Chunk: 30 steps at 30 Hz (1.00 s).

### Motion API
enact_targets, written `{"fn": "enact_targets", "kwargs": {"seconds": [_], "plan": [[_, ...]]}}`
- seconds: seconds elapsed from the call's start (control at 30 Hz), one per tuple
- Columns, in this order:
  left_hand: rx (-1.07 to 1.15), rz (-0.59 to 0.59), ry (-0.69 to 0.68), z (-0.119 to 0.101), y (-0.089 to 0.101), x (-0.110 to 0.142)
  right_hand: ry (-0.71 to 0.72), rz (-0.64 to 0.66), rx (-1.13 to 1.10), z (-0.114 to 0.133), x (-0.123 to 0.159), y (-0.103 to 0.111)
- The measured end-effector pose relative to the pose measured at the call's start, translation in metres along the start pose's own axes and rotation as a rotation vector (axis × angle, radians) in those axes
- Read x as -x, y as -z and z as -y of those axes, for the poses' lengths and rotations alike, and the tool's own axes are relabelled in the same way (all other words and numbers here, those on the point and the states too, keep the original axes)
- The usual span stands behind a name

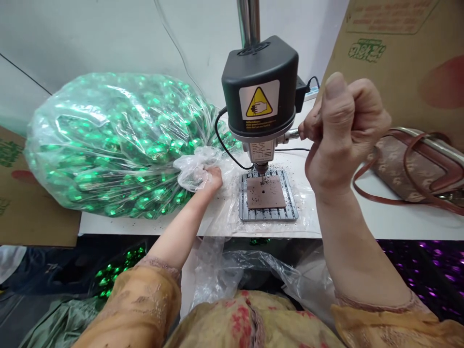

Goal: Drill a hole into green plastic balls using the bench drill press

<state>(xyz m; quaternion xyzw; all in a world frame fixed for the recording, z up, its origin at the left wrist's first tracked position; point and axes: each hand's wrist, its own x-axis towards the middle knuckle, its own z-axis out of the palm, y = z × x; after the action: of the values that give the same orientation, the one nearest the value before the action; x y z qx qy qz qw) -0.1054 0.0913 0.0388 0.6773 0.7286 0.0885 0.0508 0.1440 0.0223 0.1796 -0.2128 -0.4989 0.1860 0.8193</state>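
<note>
My right hand (342, 130) is closed in a fist on the feed lever (292, 134) at the side of a small black drill press (259, 89). My left hand (214, 178) is at the bunched mouth of a large clear plastic bag (195, 169). Crumpled plastic covers its fingers, so their grip is hidden. Shiny green faceted pieces (119, 125) fill the bag. Under the drill chuck (261, 167) a brown square plate (266, 193) with a dark hole lies on the slotted metal base (243, 212). Dark crumbs are scattered over both.
Printed cardboard boxes stand at the far left (36, 212) and right (409, 72). A patterned handbag (406, 164) with a brown strap sits on the white table (119, 226), right of my arm. Clear plastic sheeting (253, 263) hangs over the front edge. Purple shiny pieces (431, 270) lie below.
</note>
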Motion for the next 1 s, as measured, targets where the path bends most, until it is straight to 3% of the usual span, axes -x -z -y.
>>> {"fn": "enact_targets", "kwargs": {"seconds": [0.13,0.2,0.3,0.4,0.47,0.57,0.8,1.0], "plan": [[-0.005,-0.009,-0.045,-0.003,0.012,0.017,0.002,0.003,-0.001,-0.001,0.000,0.001],[0.168,-0.054,-0.147,-0.008,0.013,0.037,0.000,0.003,-0.011,-0.001,0.000,0.001],[0.821,-0.048,-0.177,-0.022,0.007,0.070,-0.001,-0.011,-0.032,-0.002,0.000,-0.001],[1.462,0.117,0.018,-0.040,-0.002,0.090,0.002,-0.033,-0.045,-0.003,0.000,-0.002],[1.675,0.206,0.126,-0.049,-0.007,0.094,-0.003,-0.031,-0.045,-0.003,0.000,-0.002],[1.740,0.224,0.178,-0.059,-0.012,0.092,-0.006,-0.011,-0.053,-0.002,0.000,-0.001],[1.652,0.152,0.101,-0.065,-0.018,0.088,-0.003,0.013,-0.026,-0.004,0.000,0.002],[1.813,0.340,0.155,-0.057,-0.014,0.088,0.003,0.032,0.018,-0.005,0.001,0.004]]}}
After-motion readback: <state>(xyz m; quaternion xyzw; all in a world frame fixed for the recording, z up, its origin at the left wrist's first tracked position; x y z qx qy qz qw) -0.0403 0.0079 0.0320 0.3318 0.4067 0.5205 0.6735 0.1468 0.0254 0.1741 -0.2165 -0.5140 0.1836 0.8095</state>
